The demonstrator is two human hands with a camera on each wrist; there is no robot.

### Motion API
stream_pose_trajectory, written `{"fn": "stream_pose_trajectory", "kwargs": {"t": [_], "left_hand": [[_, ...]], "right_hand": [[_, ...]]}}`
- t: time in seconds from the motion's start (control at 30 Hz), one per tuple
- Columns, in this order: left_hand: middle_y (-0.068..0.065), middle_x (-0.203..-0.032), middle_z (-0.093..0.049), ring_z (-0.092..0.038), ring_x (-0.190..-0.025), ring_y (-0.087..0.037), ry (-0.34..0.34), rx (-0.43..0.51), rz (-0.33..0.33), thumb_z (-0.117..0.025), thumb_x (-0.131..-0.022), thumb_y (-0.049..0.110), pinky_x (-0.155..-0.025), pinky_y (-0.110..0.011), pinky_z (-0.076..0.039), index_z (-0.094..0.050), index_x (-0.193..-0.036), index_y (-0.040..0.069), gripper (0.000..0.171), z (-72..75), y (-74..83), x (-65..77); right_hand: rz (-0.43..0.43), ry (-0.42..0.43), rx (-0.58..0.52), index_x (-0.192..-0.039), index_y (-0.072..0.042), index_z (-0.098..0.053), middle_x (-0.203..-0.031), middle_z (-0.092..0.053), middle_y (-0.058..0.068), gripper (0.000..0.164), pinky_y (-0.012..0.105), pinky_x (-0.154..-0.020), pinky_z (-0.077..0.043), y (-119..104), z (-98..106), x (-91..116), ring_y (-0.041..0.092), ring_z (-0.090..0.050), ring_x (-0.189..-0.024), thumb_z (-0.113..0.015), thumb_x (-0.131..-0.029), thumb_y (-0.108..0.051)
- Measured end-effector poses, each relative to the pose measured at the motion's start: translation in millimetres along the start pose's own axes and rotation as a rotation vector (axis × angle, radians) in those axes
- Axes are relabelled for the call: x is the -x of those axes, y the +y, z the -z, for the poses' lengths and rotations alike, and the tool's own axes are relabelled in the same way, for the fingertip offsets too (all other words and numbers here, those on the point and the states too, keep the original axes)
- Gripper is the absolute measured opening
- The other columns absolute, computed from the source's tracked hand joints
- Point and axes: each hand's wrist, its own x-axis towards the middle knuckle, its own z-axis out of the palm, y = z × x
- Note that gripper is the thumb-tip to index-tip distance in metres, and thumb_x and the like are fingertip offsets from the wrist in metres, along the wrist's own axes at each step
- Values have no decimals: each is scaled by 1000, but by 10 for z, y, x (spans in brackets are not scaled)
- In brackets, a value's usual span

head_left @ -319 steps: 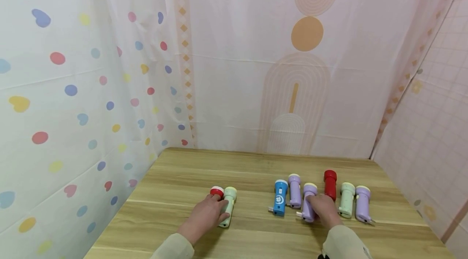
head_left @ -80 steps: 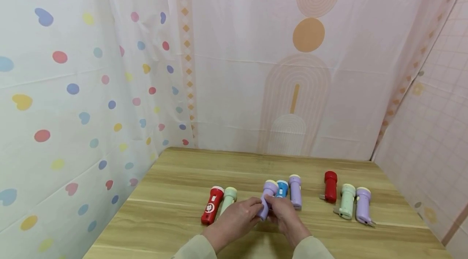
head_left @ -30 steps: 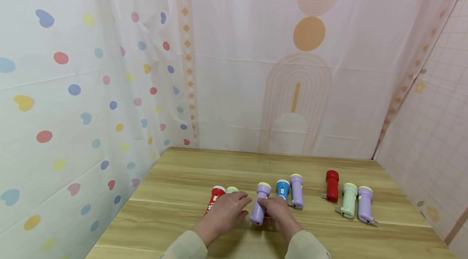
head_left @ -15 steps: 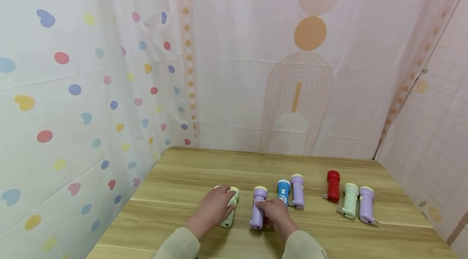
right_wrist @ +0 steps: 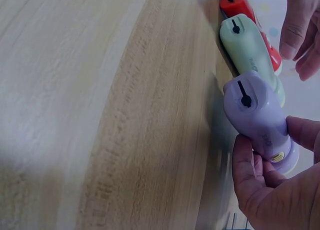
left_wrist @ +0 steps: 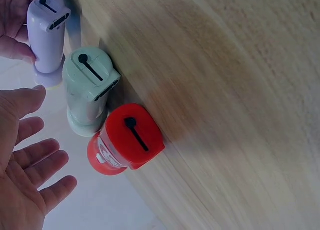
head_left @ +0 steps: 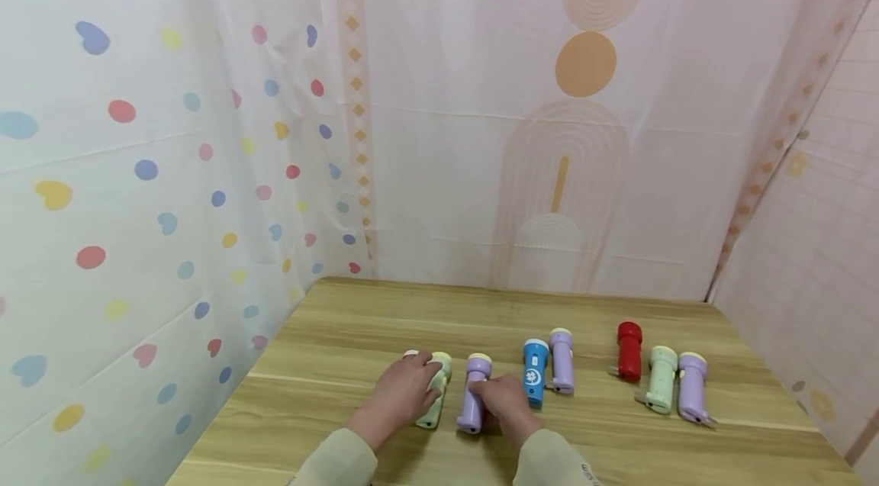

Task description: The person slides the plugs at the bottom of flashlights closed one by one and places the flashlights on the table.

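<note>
Your R hand grips a lilac plastic tubular torch. Your L hand, fingers spread, is nr a mint-green plastic tubular torch.

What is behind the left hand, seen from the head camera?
Behind the left hand are a pale green flashlight, partly visible, and a red flashlight, its body almost wholly covered from there; the left wrist view reveals it.

Lost sight of the jutting prong on the held purple flashlight; carried it leftward in the right grip, past the blue flashlight to near the green flashlight; drew the left grip off it, back beside the red flashlight.
</note>
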Motion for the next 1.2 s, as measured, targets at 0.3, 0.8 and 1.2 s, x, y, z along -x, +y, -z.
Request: {"fn": "stream_pose_trajectory", "kwargs": {"t": [0.3,0.8,1.2], "left_hand": [[-9,-98,-59,-63,-84,-26,-13,-11,-6,-80,-81,25,-68,-39,-54,-69,-108,5,35,-30,-3,19],[-10,-99,-61,-63,-84,-24,-36,-21,9,-80,-82,26,-65,-38,-53,-69,-107,6,34,-36,11,46],[-7,-93,-56,-58,-79,-22,-33,8,8,-78,-84,28,-62,-39,-51,-68,-104,10,29,-84,1,83]], "right_hand": [[15,-6,80,-96,11,-65,-83,-66,10,27,32,-58,-55,10,-84,-12,18,-64,-69,-68,-87,-15],[81,-26,243,-99,4,-72,-85,-66,6,24,30,-59,-52,29,-99,-54,17,-62,-71,-67,-91,-17],[114,-44,248,-100,4,-70,-75,-60,5,24,30,-53,-53,65,-5,-23,18,-61,-57,-67,-91,-18]]}}
